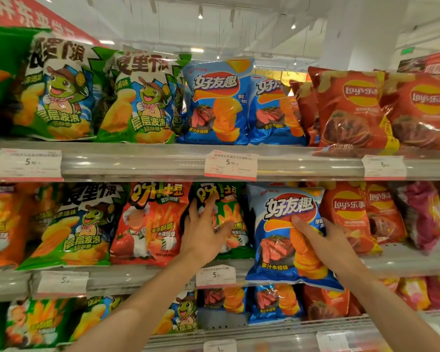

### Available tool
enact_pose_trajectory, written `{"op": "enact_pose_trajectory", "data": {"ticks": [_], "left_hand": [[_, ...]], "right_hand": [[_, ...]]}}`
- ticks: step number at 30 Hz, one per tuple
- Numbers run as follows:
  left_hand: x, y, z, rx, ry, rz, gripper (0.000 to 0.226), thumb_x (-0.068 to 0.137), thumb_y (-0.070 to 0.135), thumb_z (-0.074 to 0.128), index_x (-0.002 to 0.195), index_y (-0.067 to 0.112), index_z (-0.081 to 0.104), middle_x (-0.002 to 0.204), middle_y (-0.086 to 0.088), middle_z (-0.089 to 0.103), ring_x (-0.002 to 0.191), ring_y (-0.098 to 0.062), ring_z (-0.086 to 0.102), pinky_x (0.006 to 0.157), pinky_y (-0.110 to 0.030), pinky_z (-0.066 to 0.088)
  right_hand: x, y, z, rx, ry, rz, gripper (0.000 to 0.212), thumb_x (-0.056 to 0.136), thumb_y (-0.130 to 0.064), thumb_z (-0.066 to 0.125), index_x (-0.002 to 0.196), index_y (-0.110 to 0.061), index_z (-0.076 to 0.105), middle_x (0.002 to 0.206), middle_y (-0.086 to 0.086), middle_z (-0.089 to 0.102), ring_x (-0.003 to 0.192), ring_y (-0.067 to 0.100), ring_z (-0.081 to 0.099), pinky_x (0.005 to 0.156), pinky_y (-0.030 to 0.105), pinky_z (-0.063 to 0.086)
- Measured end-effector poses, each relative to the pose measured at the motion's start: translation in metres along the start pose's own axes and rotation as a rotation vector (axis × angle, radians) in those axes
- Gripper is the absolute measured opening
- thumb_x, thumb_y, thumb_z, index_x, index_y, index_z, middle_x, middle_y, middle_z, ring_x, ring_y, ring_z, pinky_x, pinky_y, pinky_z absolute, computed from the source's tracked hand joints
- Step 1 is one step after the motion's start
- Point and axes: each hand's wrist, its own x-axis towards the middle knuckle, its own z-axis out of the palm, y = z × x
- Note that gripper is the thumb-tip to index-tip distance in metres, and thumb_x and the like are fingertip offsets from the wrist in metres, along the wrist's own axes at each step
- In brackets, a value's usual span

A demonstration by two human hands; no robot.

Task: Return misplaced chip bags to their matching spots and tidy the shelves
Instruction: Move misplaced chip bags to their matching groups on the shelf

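While gripping a glossy blue chip bag [285, 240] by its crinkled right side, right hand [323, 240] curled round the puffed foil, thumb across the printed front. Held upright just before the middle shelf [396, 262], between a dark green bag [229, 207] and red Lay's bags [351, 214]. Left hand [203, 229] spread wide, straight fingers pressed flat against that green bag's shiny face. Matching blue bags [216, 102] standing plump on the top shelf [137, 161] above a paper price tag [231, 165].

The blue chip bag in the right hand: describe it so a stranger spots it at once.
Look at the middle shelf, right of centre. The blue chip bag stands out front, gripped by the right hand. It alone is blue in that row, between a green bag and red Lay's bags.
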Motion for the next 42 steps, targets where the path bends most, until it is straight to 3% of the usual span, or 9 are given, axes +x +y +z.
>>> {"op": "enact_pose_trajectory", "data": {"ticks": [8, 12, 14, 16, 23, 28, 33, 37, 42], "left_hand": [[-0.003, 0.003, 0.002, -0.177, 0.136, 0.069, 0.077, 0.09, 0.055, 0.062, 0.154, 0.047, 0.019, 0.166, -0.005, 0.01, 0.152, -0.029, 0.014, 0.119, -0.052, 0.028], [-0.006, 0.009, 0.004, -0.188, 0.086, 0.136, 0.076, 0.09, 0.055, 0.062, 0.152, 0.051, 0.019, 0.166, 0.002, 0.006, 0.153, -0.026, 0.013, 0.12, -0.05, 0.028], [-0.01, 0.014, 0.005, -0.177, 0.057, 0.182, 0.075, 0.091, 0.053, 0.062, 0.152, 0.051, 0.02, 0.166, 0.001, 0.006, 0.153, -0.025, 0.01, 0.121, -0.049, 0.026], [-0.014, 0.021, 0.004, -0.16, 0.046, 0.213, 0.074, 0.092, 0.054, 0.062, 0.152, 0.051, 0.02, 0.166, 0.001, 0.007, 0.153, -0.024, 0.01, 0.12, -0.048, 0.027], [-0.042, 0.038, -0.017, 0.109, 0.095, 0.291, 0.073, 0.092, 0.064, 0.052, 0.154, 0.05, 0.015, 0.166, -0.005, 0.008, 0.148, -0.028, 0.018, 0.106, -0.05, 0.04], [-0.064, 0.026, -0.047, 0.188, 0.106, 0.307, 0.075, 0.09, 0.069, 0.049, 0.153, 0.052, 0.012, 0.165, 0.0, 0.006, 0.148, -0.027, 0.019, 0.108, -0.048, 0.039], [-0.082, 0.012, -0.081, 0.221, 0.09, 0.24, 0.077, 0.086, 0.074, 0.046, 0.15, 0.06, 0.006, 0.164, 0.008, 0.001, 0.151, -0.025, 0.014, 0.111, -0.051, 0.036], [-0.096, -0.002, -0.105, 0.236, 0.126, 0.23, 0.076, 0.084, 0.08, 0.044, 0.149, 0.061, 0.008, 0.163, 0.01, 0.004, 0.145, -0.029, 0.029, 0.104, -0.049, 0.044], [-0.11, -0.021, -0.126, 0.21, 0.164, 0.222, 0.078, 0.078, 0.083, 0.04, 0.148, 0.064, 0.01, 0.162, 0.013, 0.006, 0.147, -0.026, 0.026, 0.108, -0.053, 0.041]], "right_hand": [[-0.004, -0.006, -0.017, -0.004, 0.029, 0.007, 0.048, 0.084, -0.055, 0.069, 0.121, -0.027, 0.059, 0.104, -0.008, 0.07, 0.091, 0.011, 0.066, 0.07, 0.026, 0.05], [-0.002, 0.002, -0.031, -0.03, 0.06, 0.038, 0.083, 0.07, -0.071, 0.072, 0.138, -0.027, 0.054, 0.121, -0.003, 0.069, 0.105, 0.023, 0.066, 0.094, 0.044, 0.054], [-0.004, 0.002, -0.036, -0.037, 0.074, 0.041, 0.081, 0.071, -0.069, 0.071, 0.137, -0.026, 0.056, 0.117, -0.002, 0.07, 0.103, 0.023, 0.066, 0.092, 0.044, 0.054], [-0.009, 0.003, -0.041, -0.037, 0.076, 0.031, 0.07, 0.076, -0.063, 0.071, 0.133, -0.024, 0.059, 0.11, -0.004, 0.071, 0.097, 0.02, 0.066, 0.084, 0.039, 0.054], [-0.019, 0.002, -0.05, -0.046, 0.063, 0.047, 0.078, 0.062, -0.073, 0.071, 0.127, -0.031, 0.061, 0.111, -0.003, 0.072, 0.1, 0.025, 0.069, 0.096, 0.051, 0.054], [-0.015, -0.002, -0.038, -0.039, 0.039, 0.017, 0.102, 0.054, -0.085, 0.074, 0.138, -0.032, 0.054, 0.121, -0.004, 0.069, 0.107, 0.024, 0.067, 0.097, 0.05, 0.054], [-0.013, -0.012, -0.013, -0.009, -0.051, -0.048, 0.048, 0.083, -0.053, 0.071, 0.123, -0.027, 0.062, 0.103, -0.009, 0.073, 0.089, 0.011, 0.071, 0.07, 0.027, 0.054], [-0.011, -0.021, 0.009, 0.011, -0.089, -0.046, 0.042, 0.084, -0.052, 0.07, 0.118, -0.029, 0.065, 0.102, -0.007, 0.076, 0.087, 0.013, 0.074, 0.07, 0.028, 0.056], [-0.001, -0.032, 0.045, 0.06, -0.093, -0.051, 0.042, 0.084, -0.048, 0.073, 0.116, -0.022, 0.065, 0.099, -0.003, 0.075, 0.084, 0.013, 0.073, 0.066, 0.025, 0.055]]}}
